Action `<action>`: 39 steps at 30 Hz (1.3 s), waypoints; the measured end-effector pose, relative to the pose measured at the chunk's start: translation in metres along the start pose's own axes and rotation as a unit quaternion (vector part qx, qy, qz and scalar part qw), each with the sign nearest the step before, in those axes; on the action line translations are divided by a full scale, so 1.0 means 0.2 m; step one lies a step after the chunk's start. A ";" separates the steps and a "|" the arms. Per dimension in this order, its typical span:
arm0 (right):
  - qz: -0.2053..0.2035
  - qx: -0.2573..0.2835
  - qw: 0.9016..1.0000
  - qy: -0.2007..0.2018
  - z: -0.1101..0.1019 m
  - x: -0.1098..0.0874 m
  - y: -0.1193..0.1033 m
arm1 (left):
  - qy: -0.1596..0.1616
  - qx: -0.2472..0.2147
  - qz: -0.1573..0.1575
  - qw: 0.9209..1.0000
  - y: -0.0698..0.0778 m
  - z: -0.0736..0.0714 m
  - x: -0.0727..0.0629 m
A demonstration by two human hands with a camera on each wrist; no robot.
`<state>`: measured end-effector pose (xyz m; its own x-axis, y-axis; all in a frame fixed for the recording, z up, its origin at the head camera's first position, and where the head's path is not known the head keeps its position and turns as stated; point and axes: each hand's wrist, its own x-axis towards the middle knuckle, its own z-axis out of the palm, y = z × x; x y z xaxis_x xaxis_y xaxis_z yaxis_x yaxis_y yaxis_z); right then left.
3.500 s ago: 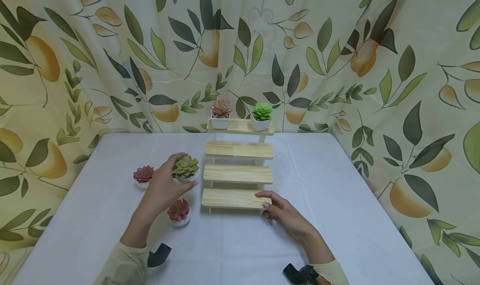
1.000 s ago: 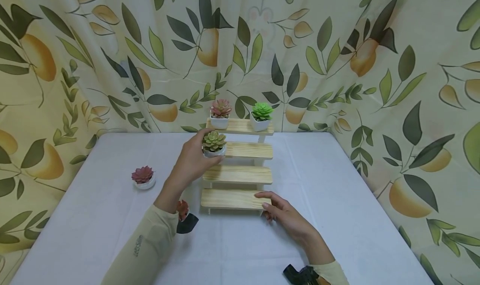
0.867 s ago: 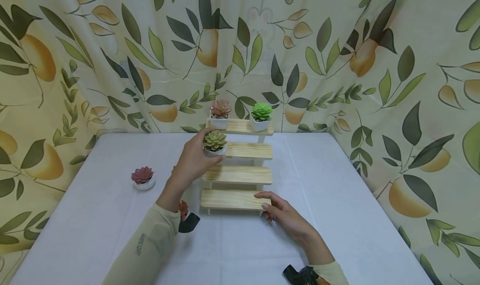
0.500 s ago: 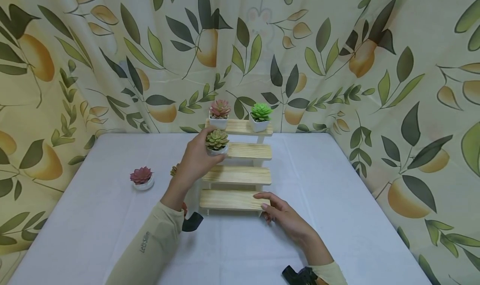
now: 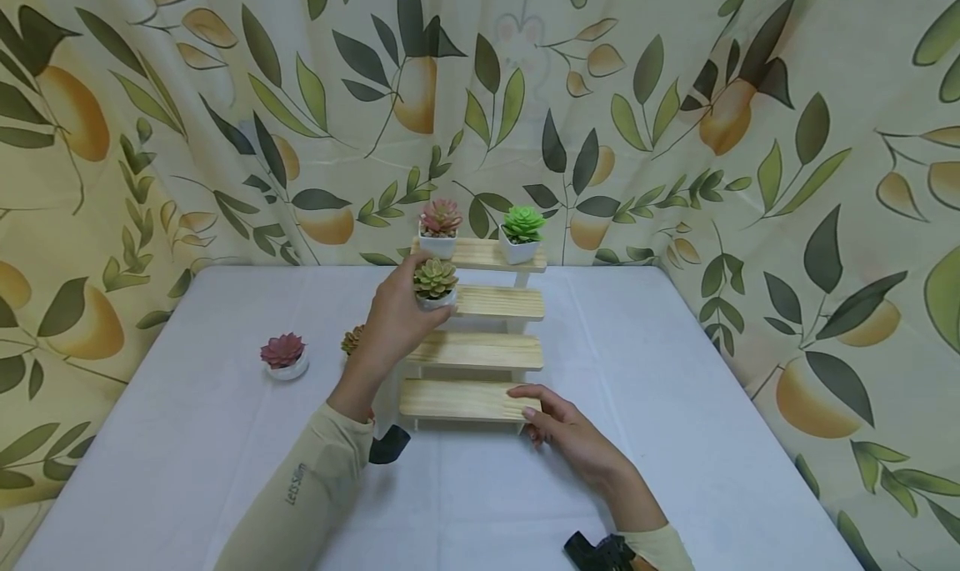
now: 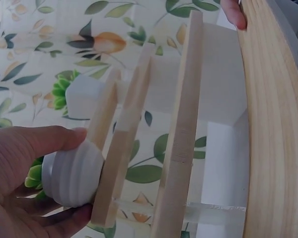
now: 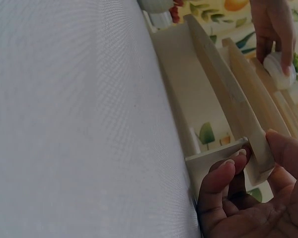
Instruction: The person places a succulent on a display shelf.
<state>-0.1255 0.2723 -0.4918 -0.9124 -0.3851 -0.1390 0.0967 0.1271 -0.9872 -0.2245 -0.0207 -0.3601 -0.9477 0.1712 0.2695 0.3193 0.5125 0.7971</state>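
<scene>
My left hand (image 5: 393, 321) holds the yellow-green succulent (image 5: 435, 279) by its round white pot (image 6: 74, 173), thumb on one side and fingers on the other, spread only as wide as the pot. I have it upright at the left end of the second shelf from the top of the wooden stand (image 5: 468, 400); the pot's base meets that shelf's edge, though I can't tell whether it fully rests there. My right hand (image 5: 567, 429) grips the near right corner of the lowest shelf, fingers curled round its end. On the far top shelf sit a pink succulent (image 5: 440, 218), left, and a bright green succulent (image 5: 523, 225), right. On the counter (image 5: 187, 438) to the left stands a dark red succulent (image 5: 282, 351), while a brownish succulent (image 5: 350, 340) is partly hidden behind my left wrist
</scene>
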 end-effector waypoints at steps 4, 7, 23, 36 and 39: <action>-0.001 0.001 1.000 -0.001 0.00 0.00 0.00 | 0.008 0.007 -0.006 1.000 0.00 0.01 0.00; -0.001 0.002 1.000 0.000 0.00 0.00 0.00 | 0.014 0.012 -0.007 1.000 -0.01 0.02 0.01; -0.002 0.001 1.000 -0.002 0.00 0.01 0.00 | 0.035 0.016 -0.009 0.999 -0.01 0.04 0.01; -0.004 -0.001 1.000 -0.005 0.00 0.00 0.00 | 0.047 0.021 0.002 0.999 -0.02 0.05 0.00; -0.003 -0.002 1.000 -0.005 0.00 0.00 0.00 | 0.048 0.019 0.005 0.999 -0.02 0.05 0.00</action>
<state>-0.1259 0.2732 -0.4922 -0.9092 -0.3942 -0.1342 0.0902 0.1283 -0.9876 -0.2258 -0.0143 -0.3683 -0.9393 0.0951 0.3297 0.3266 0.5427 0.7738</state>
